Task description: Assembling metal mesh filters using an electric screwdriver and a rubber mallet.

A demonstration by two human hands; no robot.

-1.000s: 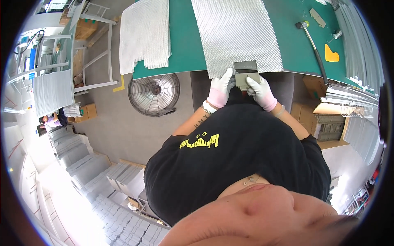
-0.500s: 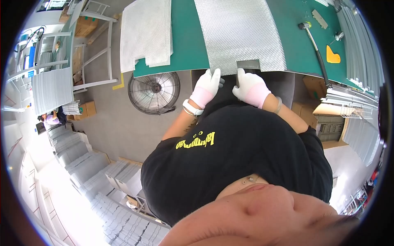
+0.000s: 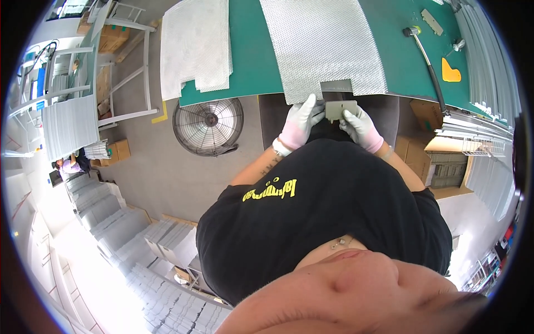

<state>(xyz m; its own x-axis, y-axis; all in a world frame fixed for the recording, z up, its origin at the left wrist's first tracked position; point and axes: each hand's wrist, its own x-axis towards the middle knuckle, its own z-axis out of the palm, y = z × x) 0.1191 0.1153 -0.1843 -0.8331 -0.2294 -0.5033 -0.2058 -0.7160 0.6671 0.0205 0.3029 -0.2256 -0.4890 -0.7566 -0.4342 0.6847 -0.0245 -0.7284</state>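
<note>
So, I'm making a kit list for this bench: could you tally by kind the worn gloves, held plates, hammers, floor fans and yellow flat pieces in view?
Worn gloves: 2
Held plate: 1
Hammer: 1
Floor fan: 1
Yellow flat piece: 1
Total: 6

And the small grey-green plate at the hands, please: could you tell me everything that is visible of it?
The plate is flat, roughly rectangular and dull, with an uneven lower edge; whether metal or plastic, I cannot tell. It is held at the near edge of the green table, its broad face toward the camera. The right hand grips its right end. The left hand is at its left end; contact there is unclear.
</note>
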